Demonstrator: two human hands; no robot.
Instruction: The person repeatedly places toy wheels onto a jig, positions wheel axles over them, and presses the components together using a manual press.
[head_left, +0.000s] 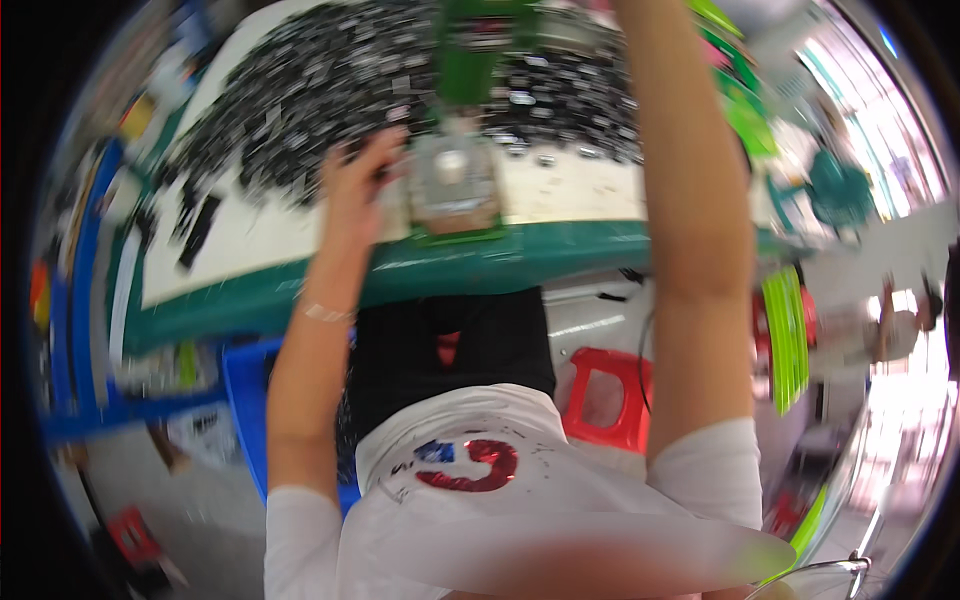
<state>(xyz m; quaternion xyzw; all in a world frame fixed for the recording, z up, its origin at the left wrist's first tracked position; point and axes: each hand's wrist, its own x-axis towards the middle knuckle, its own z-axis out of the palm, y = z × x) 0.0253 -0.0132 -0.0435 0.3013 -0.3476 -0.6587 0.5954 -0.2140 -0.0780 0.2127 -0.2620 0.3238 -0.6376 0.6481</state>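
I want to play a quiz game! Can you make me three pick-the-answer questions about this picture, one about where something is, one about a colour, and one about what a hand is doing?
1. Where is the pile of small dark parts?
A. On the floor
B. On the table's pale top
C. In the blue bin

2. What colour is the stool?
A. Red
B. Yellow
C. Purple

3. What is the left hand doing?
A. Resting on the lap
B. Holding a cup
C. Reaching beside the small press

Answers: 1 B, the parts spread over the table. 2 A, it shows red under the table. 3 C, its fingers are by the press base.
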